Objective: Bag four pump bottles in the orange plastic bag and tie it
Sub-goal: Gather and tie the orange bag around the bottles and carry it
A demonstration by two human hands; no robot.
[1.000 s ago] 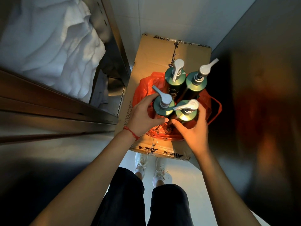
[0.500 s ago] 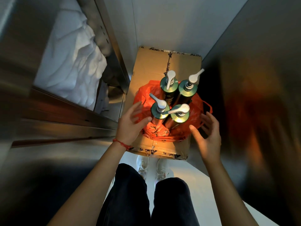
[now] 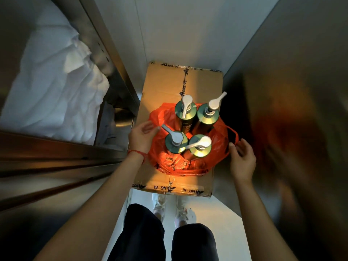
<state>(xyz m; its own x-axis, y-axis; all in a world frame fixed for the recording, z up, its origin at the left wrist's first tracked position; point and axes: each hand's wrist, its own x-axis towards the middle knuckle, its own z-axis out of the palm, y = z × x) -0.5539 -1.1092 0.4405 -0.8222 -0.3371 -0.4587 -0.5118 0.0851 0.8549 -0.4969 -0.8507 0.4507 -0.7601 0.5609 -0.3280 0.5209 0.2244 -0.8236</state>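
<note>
A: So, starting at the left, what's the risk? The left hand [image 3: 144, 137] is spread loose at the bag's [image 3: 190, 164] left rim, fingers touching or all but touching the plastic, nothing pinched that I can see.

B: Agreed, it grips nothing yet. If it snatches a fold instead of a proper loop, I'd expect the rim to come up lopsided and drag on the near-left bottle [image 3: 176, 143].

A: And the middle?

B: All four bottles stand upright in the bag on the box [image 3: 169, 87], packed close, with the pump heads pointing different ways. The far-left bottle [image 3: 185, 113] and the far-right bottle [image 3: 209, 114] rise well clear of the slumped plastic. My worry is that a rising rim catches a spout, such as the one on the near-right bottle [image 3: 200, 146], and tips it into its neighbours.

A: Could they fall off?

B: Possibly. The bag sits toward the near end of the box, so a hard tug might slide the lot towards the edge.

A: Then the right side.

B: The right hand [image 3: 243, 161] curls at the handle [image 3: 232, 140], fingertips on or just beside it; I cannot tell whether it has actually closed on it. Pulling that loop alone would skew the bag, and the thin plastic could stretch or tear under four full bottles.
</note>
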